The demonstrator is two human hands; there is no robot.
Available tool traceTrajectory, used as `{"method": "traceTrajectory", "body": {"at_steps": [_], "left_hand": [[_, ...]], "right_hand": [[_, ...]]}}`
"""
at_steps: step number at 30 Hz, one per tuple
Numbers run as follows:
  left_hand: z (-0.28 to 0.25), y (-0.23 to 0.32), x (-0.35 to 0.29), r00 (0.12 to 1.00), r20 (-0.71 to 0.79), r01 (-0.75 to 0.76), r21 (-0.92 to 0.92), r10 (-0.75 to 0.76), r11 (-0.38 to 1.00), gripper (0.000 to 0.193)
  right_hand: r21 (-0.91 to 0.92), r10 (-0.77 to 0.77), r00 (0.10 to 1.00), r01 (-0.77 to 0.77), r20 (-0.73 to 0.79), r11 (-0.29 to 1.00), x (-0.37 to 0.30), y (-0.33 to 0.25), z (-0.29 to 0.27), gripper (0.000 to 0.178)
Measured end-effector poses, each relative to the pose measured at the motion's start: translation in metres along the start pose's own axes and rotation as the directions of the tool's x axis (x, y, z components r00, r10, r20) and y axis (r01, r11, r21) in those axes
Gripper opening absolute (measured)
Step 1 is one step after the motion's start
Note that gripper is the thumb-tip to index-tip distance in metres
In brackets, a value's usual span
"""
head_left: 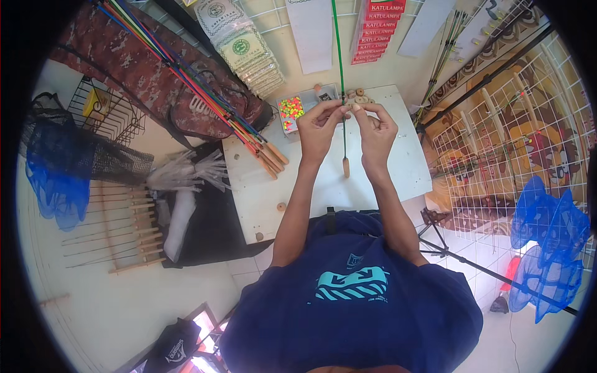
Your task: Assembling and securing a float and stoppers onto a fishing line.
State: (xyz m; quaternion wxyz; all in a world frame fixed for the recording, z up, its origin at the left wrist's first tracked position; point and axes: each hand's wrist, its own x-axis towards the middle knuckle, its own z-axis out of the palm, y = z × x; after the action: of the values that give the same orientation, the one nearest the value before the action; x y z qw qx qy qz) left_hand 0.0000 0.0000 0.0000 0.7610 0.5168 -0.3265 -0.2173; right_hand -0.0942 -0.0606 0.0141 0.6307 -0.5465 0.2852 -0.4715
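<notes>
A thin green fishing rod point(337, 50) runs upright through the middle of the view, its short wooden handle point(346, 168) lying toward me over the white table. My left hand point(317, 132) is closed in a pinch on the rod above the handle. Close beside it, my right hand point(376, 133) pinches with thumb and forefinger, fingertips nearly meeting the left ones at the rod. Whatever small thing sits between the right fingertips is too hidden to name. Just behind the hands lie several small round spool-like pieces point(360, 96), partly covered by the fingers.
The white table point(255, 199) carries a tray point(290, 130) of bright coloured beads and a bundle of coloured rods point(211, 102) with wooden handles at left. A camouflage bag point(199, 105) stands behind them. Blue nets point(547, 248) and a wire grid point(472, 161) are at right.
</notes>
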Motion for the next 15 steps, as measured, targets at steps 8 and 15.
{"method": "traceTrajectory", "body": {"at_steps": [8, 15], "left_hand": [[0.0058, -0.0047, -0.0034, 1.0, -0.013, -0.005, -0.041, 0.005, 0.999, 0.018], [0.0037, -0.0089, -0.0028, 1.0, -0.017, -0.023, -0.035, 0.022, 0.999, 0.019]], "right_hand": [[0.07, 0.045, 0.999, -0.044, -0.006, 0.997, -0.0044, -0.0092, 0.0029, 0.006], [0.074, 0.028, 1.0, -0.029, 0.011, 0.997, -0.0011, -0.0072, 0.006, 0.007]]}}
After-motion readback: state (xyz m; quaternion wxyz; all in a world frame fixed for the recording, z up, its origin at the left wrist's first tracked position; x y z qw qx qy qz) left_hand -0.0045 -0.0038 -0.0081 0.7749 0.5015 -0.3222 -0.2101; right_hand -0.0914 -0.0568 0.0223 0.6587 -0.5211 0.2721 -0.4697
